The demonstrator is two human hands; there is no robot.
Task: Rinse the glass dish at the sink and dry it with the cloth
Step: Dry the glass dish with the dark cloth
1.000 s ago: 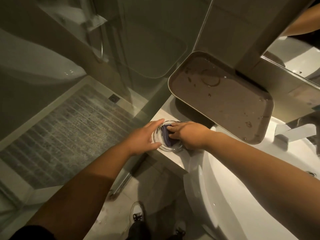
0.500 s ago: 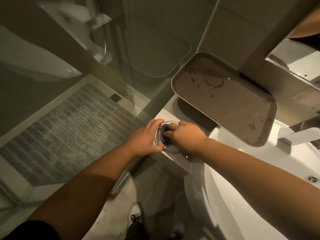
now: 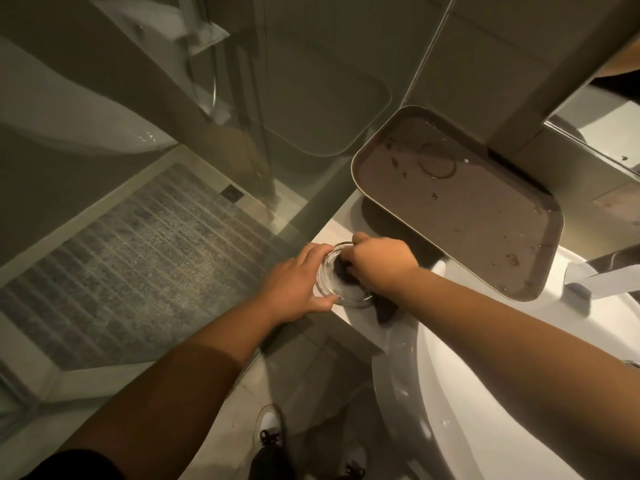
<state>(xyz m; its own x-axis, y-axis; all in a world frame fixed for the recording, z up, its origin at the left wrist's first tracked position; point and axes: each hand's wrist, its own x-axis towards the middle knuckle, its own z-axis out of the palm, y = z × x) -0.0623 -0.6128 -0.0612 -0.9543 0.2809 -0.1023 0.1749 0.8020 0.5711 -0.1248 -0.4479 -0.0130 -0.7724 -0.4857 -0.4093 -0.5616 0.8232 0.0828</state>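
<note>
A small round glass dish (image 3: pixel 341 292) rests on the white counter ledge left of the basin. My left hand (image 3: pixel 298 284) grips its left rim, thumb at the near edge and fingers over the far edge. My right hand (image 3: pixel 377 266) presses a dark cloth (image 3: pixel 343 273) into the dish; a tail of the cloth (image 3: pixel 384 311) hangs out beneath my wrist onto the ledge. My right fingers hide most of the cloth and the dish's right side.
A brown tray (image 3: pixel 485 216) with wet spots leans against the wall behind the dish. The white basin (image 3: pixel 450 393) curves to the right, with the faucet (image 3: pixel 609 271) at its far side. A glass shower partition (image 3: pixel 242 150) stands left; the counter edge (image 3: pixel 346 327) drops to the floor.
My right hand has pushed the cloth deeper and toward the dish's right side, and a tail of cloth now shows under my wrist. My left hand keeps its hold on the rim.
</note>
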